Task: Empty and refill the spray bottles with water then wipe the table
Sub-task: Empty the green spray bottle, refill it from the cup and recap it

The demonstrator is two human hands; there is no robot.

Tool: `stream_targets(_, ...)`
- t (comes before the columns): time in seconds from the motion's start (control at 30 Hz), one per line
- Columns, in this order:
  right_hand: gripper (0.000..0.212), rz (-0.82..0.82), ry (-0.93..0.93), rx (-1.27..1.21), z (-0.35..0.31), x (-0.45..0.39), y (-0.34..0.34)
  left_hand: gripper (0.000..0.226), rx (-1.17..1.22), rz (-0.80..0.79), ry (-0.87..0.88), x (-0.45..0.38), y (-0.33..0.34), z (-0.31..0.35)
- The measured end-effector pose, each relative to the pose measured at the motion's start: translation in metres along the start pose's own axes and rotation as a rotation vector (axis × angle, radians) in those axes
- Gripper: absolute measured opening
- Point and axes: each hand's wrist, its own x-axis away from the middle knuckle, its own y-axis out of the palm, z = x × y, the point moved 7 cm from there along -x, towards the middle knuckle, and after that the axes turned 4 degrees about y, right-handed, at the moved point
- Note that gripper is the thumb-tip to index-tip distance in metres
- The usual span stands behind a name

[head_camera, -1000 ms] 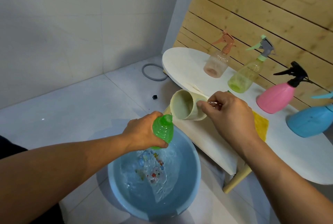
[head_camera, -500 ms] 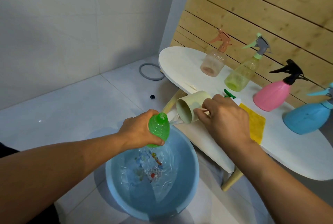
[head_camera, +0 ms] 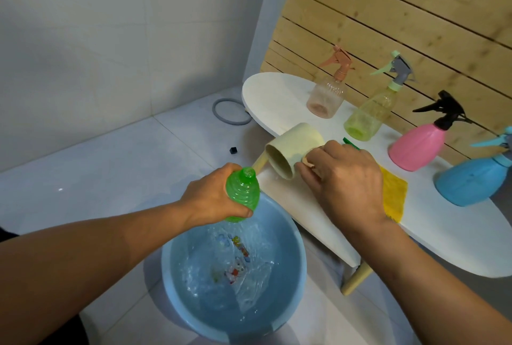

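Observation:
My left hand [head_camera: 210, 200] grips a green ribbed bottle [head_camera: 242, 195] with no spray head, its open neck pointing up, over the far rim of a blue basin [head_camera: 293, 283] holding water. My right hand [head_camera: 343, 181] holds a cream cup [head_camera: 293, 150] by its handle, tipped on its side with the mouth facing the bottle's neck. On the white table [head_camera: 432, 233] stand a peach spray bottle [head_camera: 328, 92], a yellow-green one [head_camera: 368, 117], a pink one [head_camera: 418, 145] and a blue one [head_camera: 471, 181]. A yellow cloth [head_camera: 393, 195] lies by my right wrist.
A green spray head [head_camera: 349, 141] lies on the table behind my right hand. A grey ring [head_camera: 231, 111] and a small black cube [head_camera: 234, 149] sit on the tiled floor. A wooden slat wall [head_camera: 401, 17] backs the table. The table's wooden leg [head_camera: 356, 281] stands right of the basin.
The cup has tipped further, its mouth turned down toward the bottle, and shifted slightly right. The green bottle stays over the basin with its neck now upright.

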Motion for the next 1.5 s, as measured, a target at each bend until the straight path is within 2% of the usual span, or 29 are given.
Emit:
stream_targets(0.1, 0.027, -0.075, 0.323, -0.237, 0.028, -0.010, 0.003, 0.089, 0.064, 0.009, 0.015, -0.001, -0.003, 0.005)
stream_targets(0.2, 0.035, -0.072, 0.652, -0.564, 0.060, -0.027, 0.011, 0.091, 0.110, 0.016, 0.049, -0.002, -0.003, 0.011)
stream_targets(0.3, 0.037, -0.057, 0.837, -0.855, 0.079, -0.059, 0.028, 0.086, 0.150, 0.019, 0.088, -0.007, -0.003, 0.015)
stream_targets(0.4, 0.040, -0.149, 0.941, -1.010, 0.081, -0.093, 0.058, 0.084, 0.182, 0.010, 0.095, -0.012, -0.002, 0.017)
stream_targets(0.57, 0.031, -0.333, 0.994, -1.172, 0.066, -0.136, 0.118, 0.085, 0.184, -0.006, 0.113, -0.023, -0.005, 0.016)
stream_targets(0.87, 0.035, -0.464, 1.050, -1.075, 0.055, -0.140, 0.189, 0.087, 0.151, 0.020, 0.114, -0.041, -0.016, 0.014)
stream_targets(1.13, 0.033, -0.470, 1.090, -1.069, 0.058, -0.136, 0.202, 0.087, 0.154, 0.031, 0.118, -0.047, -0.017, 0.013)
stream_targets(1.27, 0.041, -0.471, 1.090, -1.031, 0.062, -0.136, 0.207, 0.086, 0.166, 0.026, 0.112, -0.049, -0.015, 0.014)
stream_targets(1.5, 0.044, -0.450, 1.015, -1.009, 0.066, -0.139, 0.198, 0.085, 0.180, 0.024, 0.107, -0.049, -0.014, 0.017)
